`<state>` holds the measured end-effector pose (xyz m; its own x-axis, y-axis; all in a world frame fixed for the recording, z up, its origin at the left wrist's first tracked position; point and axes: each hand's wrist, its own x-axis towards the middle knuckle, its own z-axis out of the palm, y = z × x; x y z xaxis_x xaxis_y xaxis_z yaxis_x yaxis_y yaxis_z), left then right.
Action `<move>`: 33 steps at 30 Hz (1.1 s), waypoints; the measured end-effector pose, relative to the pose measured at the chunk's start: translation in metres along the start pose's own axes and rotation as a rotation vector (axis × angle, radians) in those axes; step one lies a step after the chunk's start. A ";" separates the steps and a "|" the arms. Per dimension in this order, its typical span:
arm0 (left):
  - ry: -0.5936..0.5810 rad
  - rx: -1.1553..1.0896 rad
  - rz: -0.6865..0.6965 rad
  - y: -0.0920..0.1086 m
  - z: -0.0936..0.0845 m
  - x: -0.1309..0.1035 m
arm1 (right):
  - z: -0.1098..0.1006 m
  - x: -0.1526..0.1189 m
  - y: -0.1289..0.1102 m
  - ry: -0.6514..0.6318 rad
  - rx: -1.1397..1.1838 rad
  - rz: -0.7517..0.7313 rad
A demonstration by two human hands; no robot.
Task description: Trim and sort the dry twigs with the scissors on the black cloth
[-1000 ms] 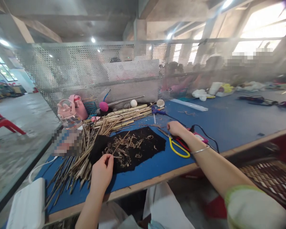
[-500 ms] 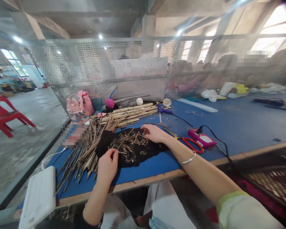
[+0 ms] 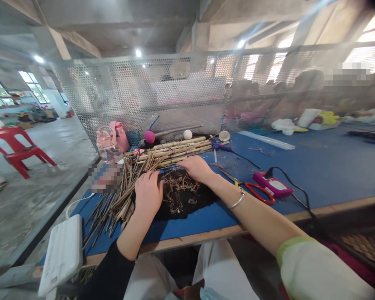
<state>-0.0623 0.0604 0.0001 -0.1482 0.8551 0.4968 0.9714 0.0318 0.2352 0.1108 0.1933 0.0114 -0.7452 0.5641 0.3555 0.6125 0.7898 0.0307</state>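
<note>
Spread on the blue table is a black cloth with dry brown twig bits scattered over it. My left hand lies palm down at the cloth's left side, fingers spread, next to a pile of thin dry sticks. At the cloth's upper edge is my right hand, its fingers bent together and pointing left; whatever they may hold is hidden. Longer pale sticks lie behind both hands.
Red-handled scissors and a purple power socket lie right of my right forearm. A blue glue gun sits behind them. Pink bag, white power strip and perforated metal screen border the left and back.
My left hand has opened from a pinch and moved up to the cloth's upper left. My right hand has shifted slightly up the cloth. The view has turned a little left.
</note>
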 end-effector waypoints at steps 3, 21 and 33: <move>-0.027 0.029 0.085 0.009 0.001 0.011 | -0.003 -0.005 -0.003 0.040 0.004 0.014; -0.296 0.107 0.125 -0.004 0.018 0.009 | -0.014 -0.194 0.068 -0.191 -0.024 0.642; -0.076 -0.155 0.007 -0.008 0.008 0.005 | -0.042 -0.213 0.032 0.043 0.560 0.968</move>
<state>-0.0690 0.0685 -0.0063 -0.1213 0.8921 0.4353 0.9315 -0.0493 0.3605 0.3008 0.0883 -0.0242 -0.0023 0.9994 0.0340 0.7163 0.0254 -0.6973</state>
